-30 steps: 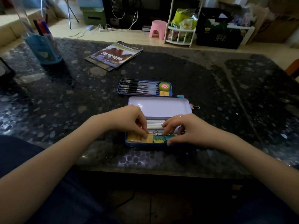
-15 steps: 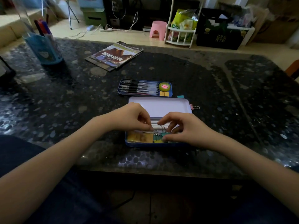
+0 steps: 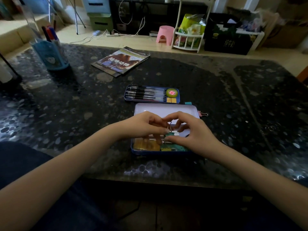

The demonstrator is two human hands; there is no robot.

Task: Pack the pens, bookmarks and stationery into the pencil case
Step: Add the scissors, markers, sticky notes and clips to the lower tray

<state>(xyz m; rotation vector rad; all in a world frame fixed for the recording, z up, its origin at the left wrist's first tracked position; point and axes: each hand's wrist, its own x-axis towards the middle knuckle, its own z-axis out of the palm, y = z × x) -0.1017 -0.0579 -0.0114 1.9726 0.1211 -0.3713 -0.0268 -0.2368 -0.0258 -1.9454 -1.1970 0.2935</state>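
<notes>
Both my hands meet over the pencil case (image 3: 164, 153) at the table's near edge. Left hand (image 3: 143, 125) and right hand (image 3: 191, 132) both pinch the green binder clip (image 3: 169, 134), wire handles up, straight above the case's right half.

Both forearms are bare to the frame's edge, no sleeves showing; dark navy clothing (image 3: 20, 165) covers the person's lap.
</notes>
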